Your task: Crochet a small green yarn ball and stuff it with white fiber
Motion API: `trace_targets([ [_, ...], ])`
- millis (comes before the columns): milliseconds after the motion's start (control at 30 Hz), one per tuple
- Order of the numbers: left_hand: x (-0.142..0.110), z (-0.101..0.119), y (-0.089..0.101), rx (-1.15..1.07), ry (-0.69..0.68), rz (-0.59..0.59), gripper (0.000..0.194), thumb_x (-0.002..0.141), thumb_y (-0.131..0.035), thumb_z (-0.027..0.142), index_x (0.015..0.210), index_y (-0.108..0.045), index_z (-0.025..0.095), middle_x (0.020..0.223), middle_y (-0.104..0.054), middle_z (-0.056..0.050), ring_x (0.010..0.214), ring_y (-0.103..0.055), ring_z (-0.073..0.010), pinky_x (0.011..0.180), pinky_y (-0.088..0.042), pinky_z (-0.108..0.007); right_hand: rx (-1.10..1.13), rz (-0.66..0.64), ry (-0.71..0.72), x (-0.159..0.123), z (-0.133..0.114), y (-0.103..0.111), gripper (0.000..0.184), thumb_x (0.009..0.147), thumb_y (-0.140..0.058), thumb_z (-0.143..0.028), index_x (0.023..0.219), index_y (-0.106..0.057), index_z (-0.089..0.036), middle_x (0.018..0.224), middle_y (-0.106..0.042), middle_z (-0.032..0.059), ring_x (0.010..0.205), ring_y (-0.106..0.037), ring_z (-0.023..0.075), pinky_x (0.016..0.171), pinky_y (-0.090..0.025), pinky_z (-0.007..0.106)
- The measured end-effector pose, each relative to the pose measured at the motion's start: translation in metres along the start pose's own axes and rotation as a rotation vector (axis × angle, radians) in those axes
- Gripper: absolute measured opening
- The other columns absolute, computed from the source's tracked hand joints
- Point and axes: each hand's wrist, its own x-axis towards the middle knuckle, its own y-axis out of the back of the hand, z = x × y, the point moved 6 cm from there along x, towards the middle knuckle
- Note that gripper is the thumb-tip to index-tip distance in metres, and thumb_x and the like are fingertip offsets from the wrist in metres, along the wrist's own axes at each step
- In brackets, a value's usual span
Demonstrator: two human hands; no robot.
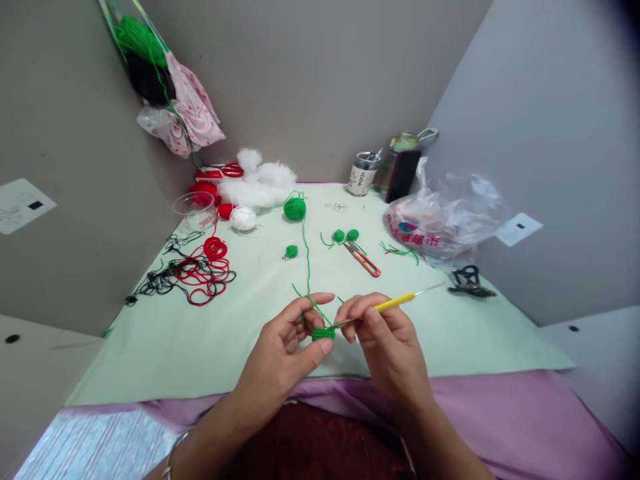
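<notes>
Between the thumb and fingers of my left hand is a small green crochet piece. A strand of green yarn runs over that hand's raised index finger and back to a green yarn ball. My right hand grips a crochet hook by its yellow handle. The hook's metal tip meets the top edge of the green piece; whether a loop sits on it is too small to tell. Beyond my hands lie a smaller green ball, two little green crochet balls and orange-handled thread snips.
On the left are tangled black yarn, red yarn, a white yarn ball and white stuffing. A plastic bag, a phone, a pen jar and a black clip-like object stand or lie right.
</notes>
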Motion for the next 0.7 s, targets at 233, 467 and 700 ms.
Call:
trace_targets([
  [233,0.0,0.004,0.001,0.083,-0.034,0.009,0.044,0.084,-0.076,0.019,0.127,-0.071,0.028,0.089,-0.057,0.002,0.088,-0.058,-0.0136,0.089,-0.047,-0.027,-0.132,-0.059,0.049,-0.003,-0.005,0.001,0.021,0.106,-0.058,-0.031,0.095,-0.074,-0.023,0.089,-0.071,0.0016,0.075,-0.062,0.0124,0.071,-0.051,0.026],
  [467,-0.003,0.007,0.004,0.191,-0.152,0.111,0.037,0.087,-0.075,0.017,0.123,-0.074,0.027,0.09,-0.06,0.001,0.092,-0.059,-0.0151,0.095,-0.045,-0.029,-0.658,-0.161,0.393,-0.015,-0.031,-0.014,0.02,0.106,-0.051,-0.015,0.106,-0.069,-0.023,0.094,-0.073,0.0047,0.09,-0.069,0.0176,0.078,-0.056,0.032],
  [700,-0.002,-0.01,-0.009,-0.372,0.145,0.018,0.054,0.082,-0.085,0.031,0.134,-0.072,0.025,0.09,-0.06,0.0,0.086,-0.058,-0.0127,0.085,-0.047,-0.025,-1.068,-0.109,0.769,-0.031,-0.036,-0.028,0.025,0.1,-0.06,-0.01,0.115,-0.073,-0.025,0.102,-0.074,0.0072,0.094,-0.072,0.0198,0.076,-0.06,0.032],
])
